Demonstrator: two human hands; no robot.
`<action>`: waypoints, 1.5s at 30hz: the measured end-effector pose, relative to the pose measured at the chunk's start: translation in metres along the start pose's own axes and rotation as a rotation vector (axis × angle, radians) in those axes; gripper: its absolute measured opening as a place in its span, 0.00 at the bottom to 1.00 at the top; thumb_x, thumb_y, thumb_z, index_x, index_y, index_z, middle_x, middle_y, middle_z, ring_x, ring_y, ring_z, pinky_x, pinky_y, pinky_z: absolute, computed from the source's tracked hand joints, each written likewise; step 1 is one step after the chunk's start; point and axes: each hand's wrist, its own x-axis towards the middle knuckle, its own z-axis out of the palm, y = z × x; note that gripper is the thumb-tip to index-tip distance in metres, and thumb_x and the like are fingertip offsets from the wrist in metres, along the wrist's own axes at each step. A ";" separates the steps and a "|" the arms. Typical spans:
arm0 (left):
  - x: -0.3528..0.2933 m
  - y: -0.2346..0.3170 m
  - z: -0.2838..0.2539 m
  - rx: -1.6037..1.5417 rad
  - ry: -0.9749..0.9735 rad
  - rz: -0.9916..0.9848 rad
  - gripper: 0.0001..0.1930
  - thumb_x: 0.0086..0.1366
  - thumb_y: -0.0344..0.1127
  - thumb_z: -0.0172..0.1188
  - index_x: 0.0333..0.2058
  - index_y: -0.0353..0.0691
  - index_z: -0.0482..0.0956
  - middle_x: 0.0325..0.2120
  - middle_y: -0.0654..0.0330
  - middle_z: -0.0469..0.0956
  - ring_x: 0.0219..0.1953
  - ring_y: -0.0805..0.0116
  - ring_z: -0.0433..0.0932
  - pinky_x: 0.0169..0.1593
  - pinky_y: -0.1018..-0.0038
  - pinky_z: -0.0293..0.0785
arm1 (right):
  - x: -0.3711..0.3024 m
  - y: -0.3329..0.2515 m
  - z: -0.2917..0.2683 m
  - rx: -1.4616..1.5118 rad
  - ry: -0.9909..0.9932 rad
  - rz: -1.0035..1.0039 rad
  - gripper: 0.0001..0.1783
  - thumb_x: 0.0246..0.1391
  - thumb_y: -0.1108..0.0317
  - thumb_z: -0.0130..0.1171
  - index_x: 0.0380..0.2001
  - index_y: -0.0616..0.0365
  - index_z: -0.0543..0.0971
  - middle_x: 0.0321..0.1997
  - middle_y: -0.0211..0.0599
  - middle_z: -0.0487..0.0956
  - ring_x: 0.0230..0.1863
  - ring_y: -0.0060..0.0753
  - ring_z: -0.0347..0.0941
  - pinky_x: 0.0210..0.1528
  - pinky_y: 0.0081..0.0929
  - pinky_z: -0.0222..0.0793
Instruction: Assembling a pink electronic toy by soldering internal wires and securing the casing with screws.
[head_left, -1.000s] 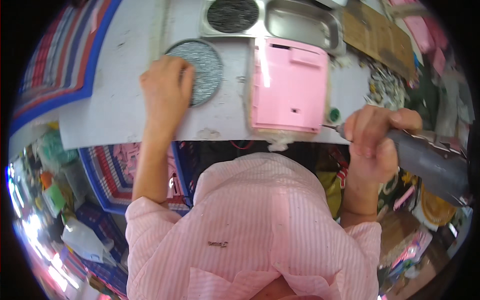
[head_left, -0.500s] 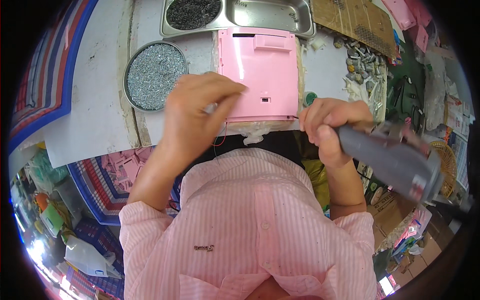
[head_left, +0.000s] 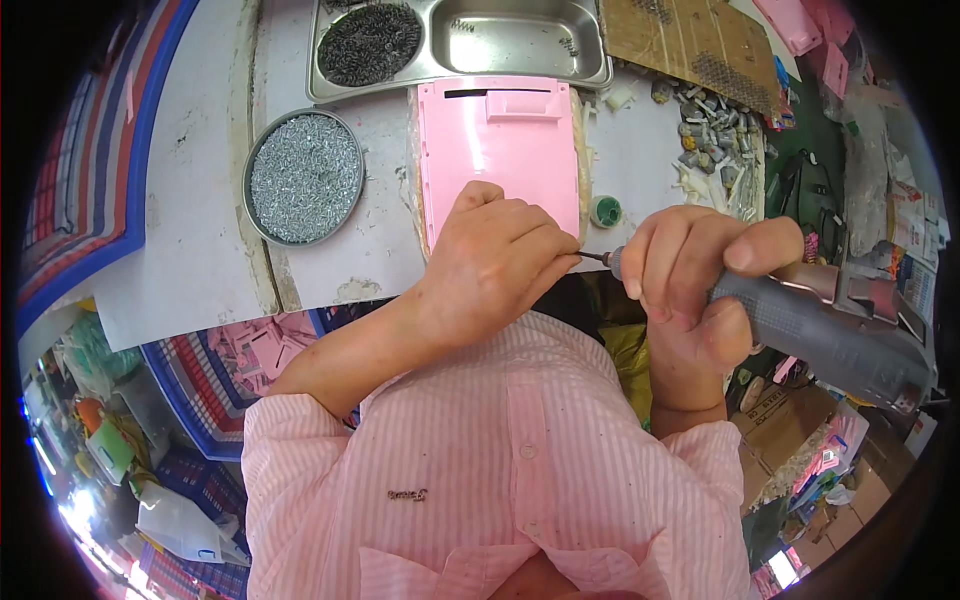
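My right hand (head_left: 690, 285) is wrapped round a dark grey electric screwdriver (head_left: 820, 335), held almost level, its thin bit pointing left. Across the lower part of a pink plastic panel (head_left: 500, 150) reaches my left hand (head_left: 500, 255). Its fingers are pinched together at the tip of the bit, by the panel's lower right corner. Whatever they hold there is too small or hidden to make out. The left hand covers the panel's near edge. To the left stands a round bowl (head_left: 358, 205) of small silvery screws.
Behind the panel lies a metal tray (head_left: 425, 62) with dark springs. A small green-topped pot (head_left: 606, 211) stands right of the panel. Cardboard (head_left: 690, 45) and a pile of small metal and white parts (head_left: 715, 135) are at the back right. A blue-rimmed basket (head_left: 215, 445) holds pink pieces below the table's left edge.
My left hand has swung right and down from the bowl's side to the screwdriver tip, covering the panel's near edge. The screwdriver has shifted slightly, still in my right hand.
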 end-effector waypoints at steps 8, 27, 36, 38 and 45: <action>0.012 -0.005 0.003 0.017 0.071 0.043 0.08 0.51 0.30 0.73 0.29 0.43 0.82 0.25 0.66 0.80 0.27 0.70 0.77 0.39 0.69 0.65 | 0.013 -0.003 -0.014 0.045 -0.040 -0.046 0.21 0.60 0.61 0.66 0.47 0.51 0.66 0.20 0.30 0.70 0.21 0.27 0.66 0.28 0.31 0.69; 0.023 -0.035 -0.026 0.142 0.119 -0.143 0.10 0.57 0.34 0.70 0.23 0.45 0.76 0.18 0.68 0.74 0.19 0.66 0.71 0.33 0.68 0.63 | 0.036 0.052 -0.032 -0.169 0.090 -0.072 0.13 0.61 0.71 0.53 0.47 0.55 0.66 0.20 0.30 0.65 0.20 0.25 0.60 0.28 0.33 0.67; 0.028 -0.031 -0.013 0.166 0.081 -0.039 0.06 0.55 0.32 0.69 0.29 0.45 0.79 0.26 0.67 0.79 0.29 0.67 0.76 0.43 0.66 0.62 | 0.041 0.058 -0.040 -0.290 0.004 -0.036 0.14 0.60 0.72 0.55 0.48 0.56 0.67 0.20 0.30 0.67 0.20 0.24 0.62 0.25 0.31 0.66; 0.023 -0.033 -0.009 0.147 0.066 -0.038 0.06 0.55 0.30 0.69 0.32 0.44 0.81 0.29 0.67 0.82 0.31 0.68 0.78 0.44 0.66 0.62 | 0.053 0.043 -0.032 -0.066 -0.018 -0.063 0.21 0.59 0.69 0.59 0.53 0.58 0.66 0.21 0.30 0.68 0.19 0.24 0.63 0.25 0.29 0.67; 0.028 -0.032 -0.008 0.086 0.045 -0.049 0.06 0.55 0.29 0.69 0.33 0.44 0.82 0.31 0.67 0.83 0.31 0.69 0.79 0.44 0.67 0.62 | 0.048 0.021 -0.010 -0.025 0.036 -0.009 0.18 0.62 0.64 0.61 0.48 0.54 0.66 0.20 0.27 0.66 0.22 0.25 0.63 0.31 0.32 0.68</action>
